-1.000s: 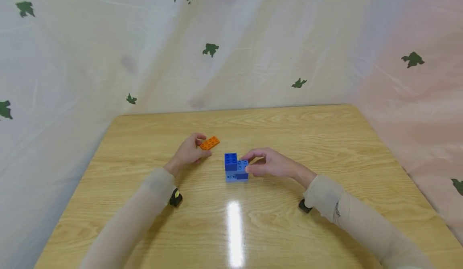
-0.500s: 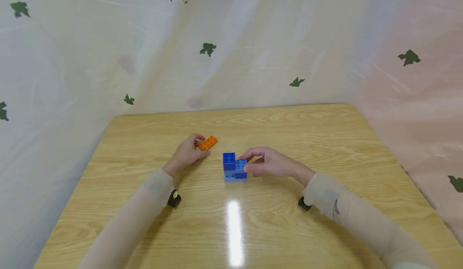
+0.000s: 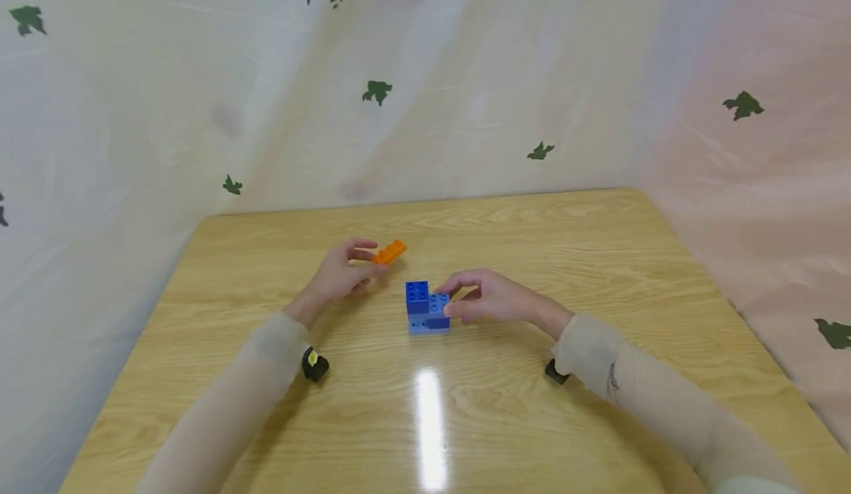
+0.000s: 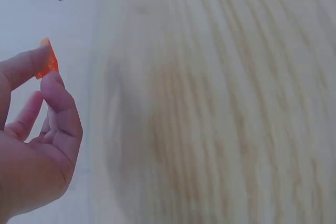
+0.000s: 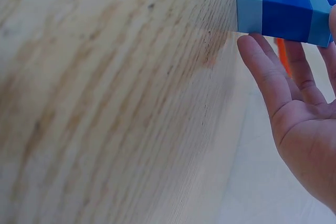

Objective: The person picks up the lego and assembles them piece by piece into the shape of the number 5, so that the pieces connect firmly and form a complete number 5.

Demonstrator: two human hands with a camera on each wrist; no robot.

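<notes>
Stack of blue bricks [image 3: 425,317], assembled, stands on the table [image 3: 499,420]; I have the right hand [image 3: 495,298] holding its side between thumb and fingers. Orange brick [image 3: 389,252], pinched by the left hand [image 3: 335,271], is tilted, apart and unattached

Light wood-grained table [image 3: 565,243] with a stepped stack of blue bricks [image 3: 425,308] on top.

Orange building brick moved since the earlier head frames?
Yes. The orange building brick, pinched by the left hand, is higher in the head view, nearer the far edge of the wood-grain table.
</notes>
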